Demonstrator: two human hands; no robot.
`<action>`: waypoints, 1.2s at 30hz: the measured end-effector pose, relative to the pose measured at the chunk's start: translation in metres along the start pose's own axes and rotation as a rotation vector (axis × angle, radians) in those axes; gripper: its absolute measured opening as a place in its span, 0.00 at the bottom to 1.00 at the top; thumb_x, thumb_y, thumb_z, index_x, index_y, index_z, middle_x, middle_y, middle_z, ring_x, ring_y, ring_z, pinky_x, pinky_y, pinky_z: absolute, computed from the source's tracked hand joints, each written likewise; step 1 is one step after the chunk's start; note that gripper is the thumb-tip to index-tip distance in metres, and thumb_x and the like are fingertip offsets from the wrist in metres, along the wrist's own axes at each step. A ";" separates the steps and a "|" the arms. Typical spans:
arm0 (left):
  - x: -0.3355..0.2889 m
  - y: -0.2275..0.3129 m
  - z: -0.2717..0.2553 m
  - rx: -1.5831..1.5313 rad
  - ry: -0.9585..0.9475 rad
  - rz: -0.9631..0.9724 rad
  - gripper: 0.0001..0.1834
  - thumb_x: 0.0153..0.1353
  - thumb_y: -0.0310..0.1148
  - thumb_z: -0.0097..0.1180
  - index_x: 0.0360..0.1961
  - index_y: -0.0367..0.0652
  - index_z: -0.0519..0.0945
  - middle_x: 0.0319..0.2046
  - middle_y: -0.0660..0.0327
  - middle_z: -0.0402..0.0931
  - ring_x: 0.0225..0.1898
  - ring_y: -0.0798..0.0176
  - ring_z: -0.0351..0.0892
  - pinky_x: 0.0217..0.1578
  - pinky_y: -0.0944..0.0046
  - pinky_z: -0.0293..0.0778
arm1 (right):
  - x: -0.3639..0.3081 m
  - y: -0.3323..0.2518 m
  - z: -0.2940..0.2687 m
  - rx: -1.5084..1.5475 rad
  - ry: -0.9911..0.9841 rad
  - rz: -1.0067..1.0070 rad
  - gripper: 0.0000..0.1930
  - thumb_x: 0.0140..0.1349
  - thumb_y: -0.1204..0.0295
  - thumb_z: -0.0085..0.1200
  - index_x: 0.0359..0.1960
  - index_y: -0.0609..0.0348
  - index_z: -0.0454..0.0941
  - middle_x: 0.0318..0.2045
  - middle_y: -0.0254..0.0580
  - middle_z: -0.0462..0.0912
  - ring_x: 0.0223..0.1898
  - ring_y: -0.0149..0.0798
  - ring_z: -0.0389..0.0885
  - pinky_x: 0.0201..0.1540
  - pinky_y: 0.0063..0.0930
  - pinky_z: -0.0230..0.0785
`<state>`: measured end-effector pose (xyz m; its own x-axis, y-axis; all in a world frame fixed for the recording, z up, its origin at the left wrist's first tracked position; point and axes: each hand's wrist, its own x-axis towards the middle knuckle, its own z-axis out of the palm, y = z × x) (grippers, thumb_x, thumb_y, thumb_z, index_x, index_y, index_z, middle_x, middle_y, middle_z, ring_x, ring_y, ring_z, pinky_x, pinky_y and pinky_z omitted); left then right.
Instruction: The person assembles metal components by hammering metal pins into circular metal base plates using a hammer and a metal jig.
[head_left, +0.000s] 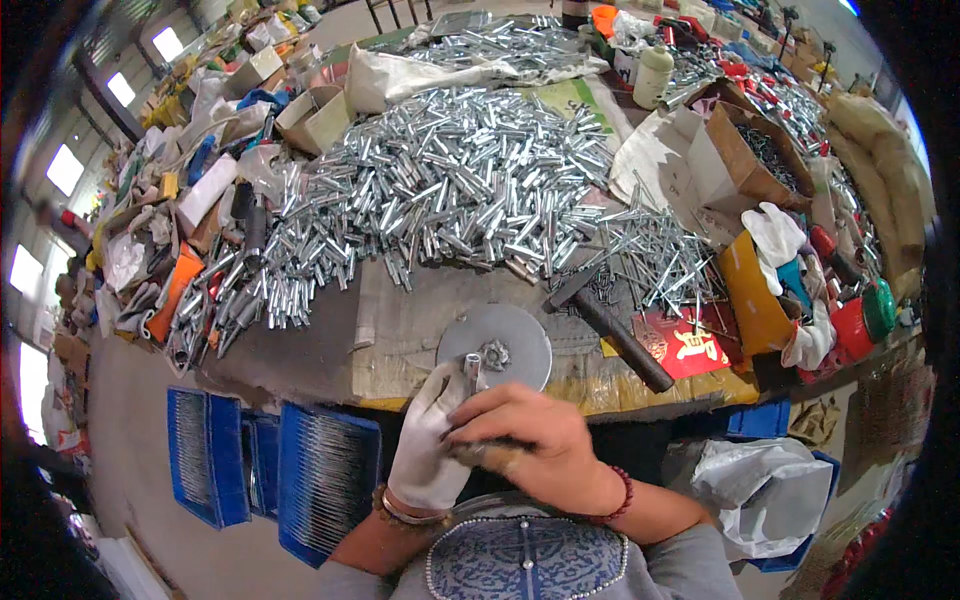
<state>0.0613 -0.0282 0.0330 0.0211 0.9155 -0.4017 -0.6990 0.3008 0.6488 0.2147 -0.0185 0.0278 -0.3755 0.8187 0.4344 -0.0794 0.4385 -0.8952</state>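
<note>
Across a cluttered workbench [405,305], the gloved left hand [430,450] pinches a short metal tube [472,368] upright before a round grey disc [530,345]; the bare right hand [540,440] curls its fingers beside the tube, contact unclear. Beyond lie a dark-handled hammer [620,340] and a tube heap [450,180].

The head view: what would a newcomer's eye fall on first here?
The big heap of shiny metal tubes in the upper middle would probably come first. Below it, the white-gloved left hand holds one metal tube, the right hand close by. Above and to the right, a dark hammer lies by a bright red card.
</note>
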 end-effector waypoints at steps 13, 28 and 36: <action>0.010 -0.007 -0.009 0.172 -0.063 0.107 0.12 0.80 0.34 0.53 0.57 0.39 0.77 0.40 0.67 0.77 0.39 0.73 0.73 0.44 0.69 0.71 | 0.009 -0.002 -0.025 -0.230 0.097 0.187 0.21 0.60 0.82 0.64 0.56 0.57 0.86 0.37 0.52 0.85 0.39 0.54 0.86 0.43 0.39 0.78; 0.008 0.007 -0.031 0.647 -0.252 0.301 0.14 0.71 0.35 0.66 0.50 0.38 0.80 0.47 0.63 0.76 0.47 0.68 0.75 0.51 0.66 0.71 | 0.006 -0.015 -0.031 -0.305 0.044 0.173 0.20 0.58 0.81 0.64 0.54 0.55 0.87 0.33 0.49 0.80 0.35 0.55 0.83 0.38 0.43 0.76; 0.013 0.009 -0.038 0.461 -0.377 0.394 0.07 0.72 0.28 0.62 0.44 0.34 0.80 0.44 0.62 0.74 0.47 0.67 0.74 0.52 0.66 0.71 | 0.004 -0.022 -0.024 -0.277 0.030 0.116 0.20 0.57 0.81 0.65 0.53 0.56 0.87 0.31 0.47 0.79 0.32 0.53 0.82 0.35 0.43 0.76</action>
<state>0.0281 -0.0237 0.0092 0.1328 0.9844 0.1155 -0.3335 -0.0653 0.9405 0.2373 -0.0159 0.0517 -0.3397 0.8779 0.3375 0.2189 0.4228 -0.8794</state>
